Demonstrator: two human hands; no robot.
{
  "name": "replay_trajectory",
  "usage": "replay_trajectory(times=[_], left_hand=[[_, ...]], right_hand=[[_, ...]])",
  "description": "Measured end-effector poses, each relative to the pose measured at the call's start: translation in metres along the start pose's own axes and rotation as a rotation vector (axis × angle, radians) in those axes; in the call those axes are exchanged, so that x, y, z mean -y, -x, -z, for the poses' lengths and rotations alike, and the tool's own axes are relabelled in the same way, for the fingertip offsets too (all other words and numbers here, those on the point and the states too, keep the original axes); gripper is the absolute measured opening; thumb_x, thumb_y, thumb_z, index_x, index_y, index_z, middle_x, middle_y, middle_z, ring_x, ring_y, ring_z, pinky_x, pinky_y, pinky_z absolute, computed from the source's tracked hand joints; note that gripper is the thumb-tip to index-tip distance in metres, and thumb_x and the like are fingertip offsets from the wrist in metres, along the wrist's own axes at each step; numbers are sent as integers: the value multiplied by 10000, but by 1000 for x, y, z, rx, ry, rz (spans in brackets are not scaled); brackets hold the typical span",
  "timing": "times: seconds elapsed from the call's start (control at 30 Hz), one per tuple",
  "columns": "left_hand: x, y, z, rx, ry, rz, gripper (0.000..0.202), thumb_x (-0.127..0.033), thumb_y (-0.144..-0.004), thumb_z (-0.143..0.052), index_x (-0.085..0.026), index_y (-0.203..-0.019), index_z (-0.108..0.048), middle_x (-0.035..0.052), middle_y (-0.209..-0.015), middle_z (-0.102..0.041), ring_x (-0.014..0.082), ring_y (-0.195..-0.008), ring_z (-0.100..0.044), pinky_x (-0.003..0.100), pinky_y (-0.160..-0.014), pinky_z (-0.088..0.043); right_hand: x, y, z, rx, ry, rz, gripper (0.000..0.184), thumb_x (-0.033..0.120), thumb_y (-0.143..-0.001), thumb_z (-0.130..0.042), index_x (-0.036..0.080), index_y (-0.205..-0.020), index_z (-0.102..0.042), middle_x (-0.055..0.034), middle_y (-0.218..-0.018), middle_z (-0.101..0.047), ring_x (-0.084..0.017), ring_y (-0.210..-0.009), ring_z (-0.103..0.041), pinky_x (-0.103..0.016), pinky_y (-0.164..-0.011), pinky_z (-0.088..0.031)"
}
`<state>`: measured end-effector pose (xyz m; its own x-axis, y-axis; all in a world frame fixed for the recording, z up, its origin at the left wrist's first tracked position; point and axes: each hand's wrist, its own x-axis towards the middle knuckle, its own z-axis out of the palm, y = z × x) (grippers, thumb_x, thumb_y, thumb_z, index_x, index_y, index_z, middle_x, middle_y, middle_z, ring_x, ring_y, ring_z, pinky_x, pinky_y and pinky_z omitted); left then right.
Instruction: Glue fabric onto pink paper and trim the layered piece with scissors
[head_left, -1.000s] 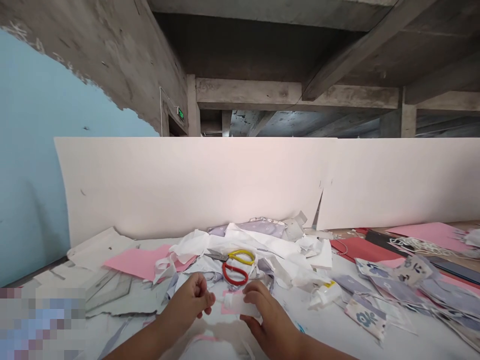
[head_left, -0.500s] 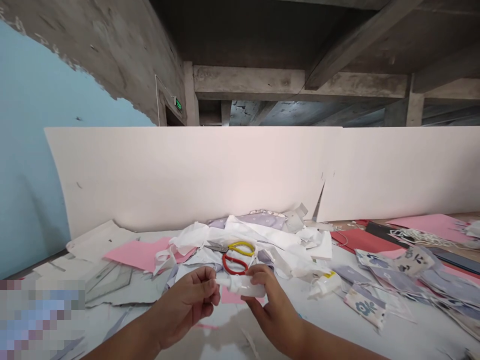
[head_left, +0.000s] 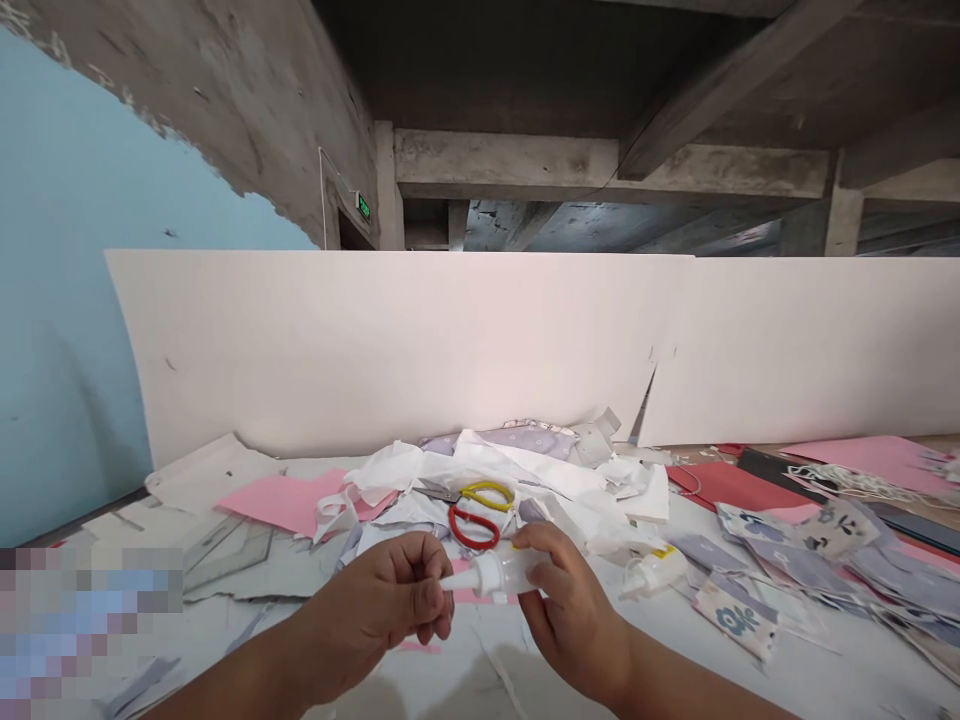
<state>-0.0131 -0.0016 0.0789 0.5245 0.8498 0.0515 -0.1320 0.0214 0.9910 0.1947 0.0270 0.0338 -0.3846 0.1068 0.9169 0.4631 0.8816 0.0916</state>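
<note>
Pinching at the nozzle point(head_left: 459, 580) tip, the L hand point(head_left: 397, 600) has thumb + index closed on or right by it; can't tell if a small cap's hidden in there. R hand point(head_left: 574, 600) is wrapped round the body of the bottle point(head_left: 514, 575), fingers over the top, thumb below. Bottle's held up over the table point(head_left: 465, 650), approx. level, nozzle pointing L, above a bit of pink paper point(head_left: 466, 596). Prob. held sideways so both hands can meet at the tip: R steadies the body, L gets the fine end w/ fingertips.

Scissors point(head_left: 453, 514) lie just beyond, on the white scraps point(head_left: 525, 470), prob. parked there to stay in easy reach. 2nd bottle point(head_left: 660, 570) lies on its side to the R, apart from both hands, presumably out of the way.

Vs. 1 s ago: L fingers were short of the tip w/ a gap; now they're at it. Bottle's also a touch further R rel. to the scissors. Scissors, scraps + 2nd bottle look unmoved; view's shifted slightly.
</note>
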Motion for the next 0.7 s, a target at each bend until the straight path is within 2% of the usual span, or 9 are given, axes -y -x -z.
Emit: replay_trajectory(times=[0.23,0.43,0.7], left_hand=[[0,3,5,-21,-236,-92,286,-374,-722,-595,-172,-664,-401,-23,-606,-477,100,-603,-436,240,-586,-306],[-16,13,-4,-188,-509,-120,247,-408,-790,-476,-193,-697,-397,-23,-682,-423,125,-709,-404,251,-642,-315],[-33,23,-9,-167,-613,-171,299,-472,-794,-419,-203,-678,-361,-18,-715,-411,125,-696,-382,247,-641,-336]], right_hand=[[0,-4,3,-4,30,29,321,-62,-657,-377,199,-843,-355,-88,-917,-462,-185,-834,-472,-367,-690,-451],[5,1,1,51,-163,-161,405,-33,-692,-411,220,-985,-293,-90,-1000,-412,-190,-926,-452,-370,-772,-430],[4,-5,0,2,-303,-208,398,-19,-728,-409,229,-1005,-269,-73,-988,-388,-179,-929,-436,-354,-790,-404]])
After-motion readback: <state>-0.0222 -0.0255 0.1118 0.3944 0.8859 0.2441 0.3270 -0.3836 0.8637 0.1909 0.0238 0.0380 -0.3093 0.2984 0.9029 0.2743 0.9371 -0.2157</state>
